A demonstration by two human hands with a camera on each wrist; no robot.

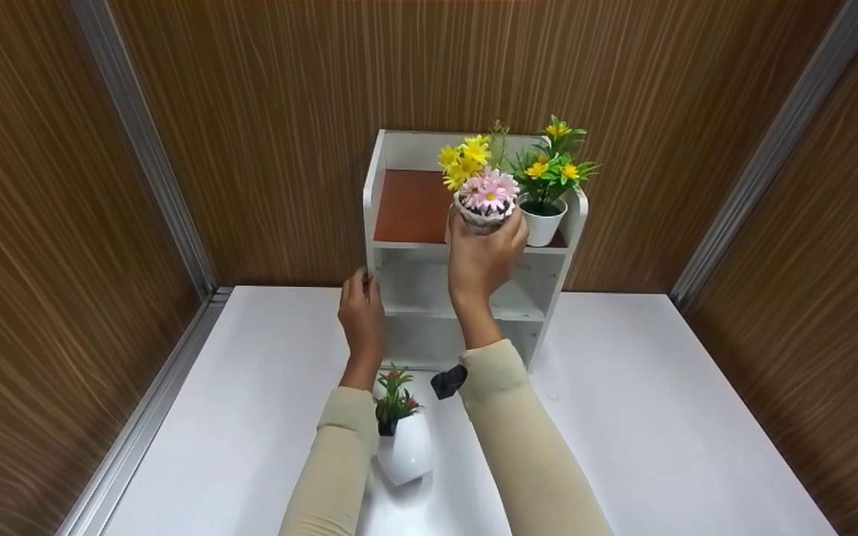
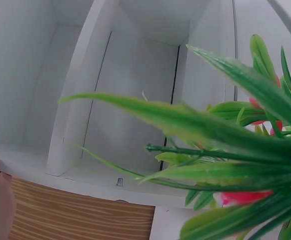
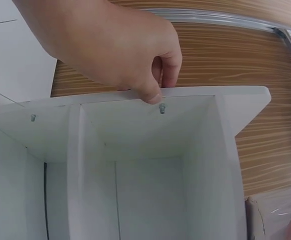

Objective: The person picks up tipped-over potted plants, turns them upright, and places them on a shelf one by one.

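Note:
A white shelf unit (image 1: pixel 466 318) with a brown top board (image 1: pixel 410 205) stands against the back wall. My left hand (image 1: pixel 362 309) pinches the edge of its left side panel (image 3: pixel 188 91), thumb on the inner face. At the top level, my right hand (image 1: pixel 482 257) grips a small pale textured flowerpot (image 1: pixel 480 217) with pink flowers (image 1: pixel 490 190). Yellow flowers (image 1: pixel 465 160) show just behind; whether they share that pot I cannot tell. Right beside it, a white pot (image 1: pixel 542 225) with a yellow-flowered plant (image 1: pixel 554 167) sits on the top board.
Between my forearms, a white pot (image 1: pixel 410 447) with a red-flowered green plant (image 1: pixel 396 400) is on the white table (image 1: pixel 623 417). Its leaves (image 2: pixel 225 135) cross the left wrist view. Wood-grain walls (image 1: pixel 280 149) enclose the table. A small black device (image 1: pixel 447 382) sits at my right cuff.

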